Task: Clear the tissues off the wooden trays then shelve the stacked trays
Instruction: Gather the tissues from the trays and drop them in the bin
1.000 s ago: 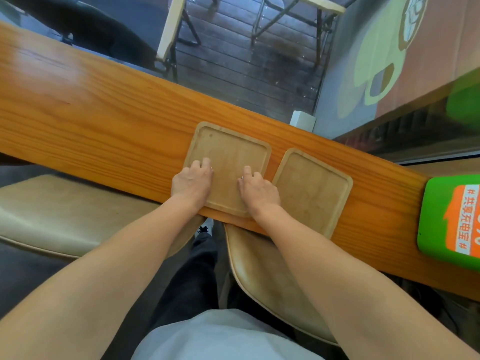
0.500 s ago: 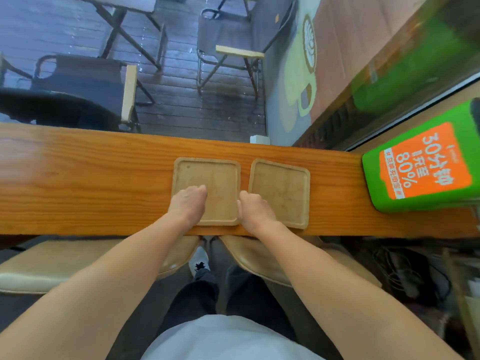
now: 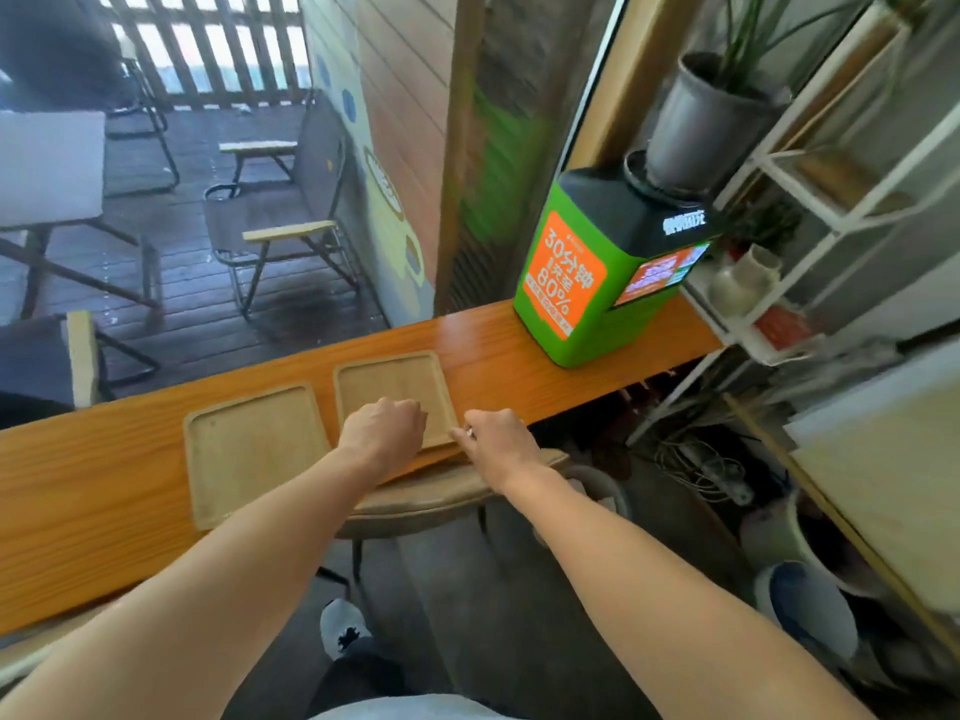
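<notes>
two bare wooden trays lie side by side on the orange wooden counter [image 3: 519, 366]. the left hand [image 3: 384, 426], fingers curled, presses the right tray [image 3: 387, 379]; the right hand [image 3: 498, 439] pinches its near right corner. the left tray [image 3: 249, 449] sits untouched.

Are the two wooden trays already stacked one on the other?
No, the left tray and the right tray lie side by side on the counter, with a narrow gap between them.

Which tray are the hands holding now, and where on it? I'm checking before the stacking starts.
The right-side tray: the left hand rests on its near edge, the right hand touches its near right corner. It still lies flat; a firm hold cannot be told.
</notes>
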